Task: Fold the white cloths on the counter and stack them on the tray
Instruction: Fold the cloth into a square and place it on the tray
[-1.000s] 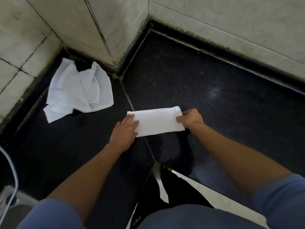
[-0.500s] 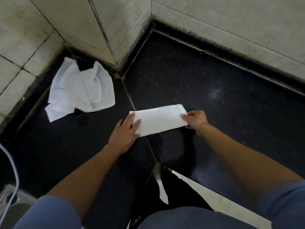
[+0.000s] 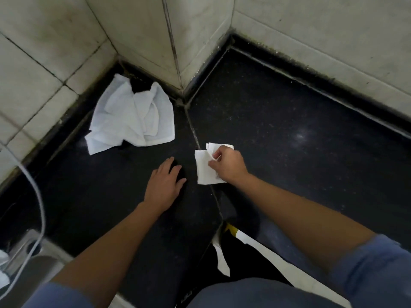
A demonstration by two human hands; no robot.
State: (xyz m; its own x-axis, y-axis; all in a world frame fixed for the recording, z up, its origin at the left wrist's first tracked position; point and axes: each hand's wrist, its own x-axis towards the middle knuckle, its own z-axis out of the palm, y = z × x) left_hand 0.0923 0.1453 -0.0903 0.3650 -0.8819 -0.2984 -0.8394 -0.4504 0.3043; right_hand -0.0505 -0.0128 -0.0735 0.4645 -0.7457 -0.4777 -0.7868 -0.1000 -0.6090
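The white cloth (image 3: 203, 167), now folded shorter, is pinched by the right hand (image 3: 229, 165); the left hand (image 3: 163, 185) lies flat.

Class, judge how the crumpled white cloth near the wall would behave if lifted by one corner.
Probably floppy: the crumpled cloth lies in soft folds. Likely light, as its layers look thin. It may slide on the polished counter.

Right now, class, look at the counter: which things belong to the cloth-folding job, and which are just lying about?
Job in hand:
small folded white cloth, pinched by the right hand
crumpled white cloth heap near the wall corner
left hand, fingers straight, over the black stone counter

Lying about:
thin white cable at the left
pale tiled wall
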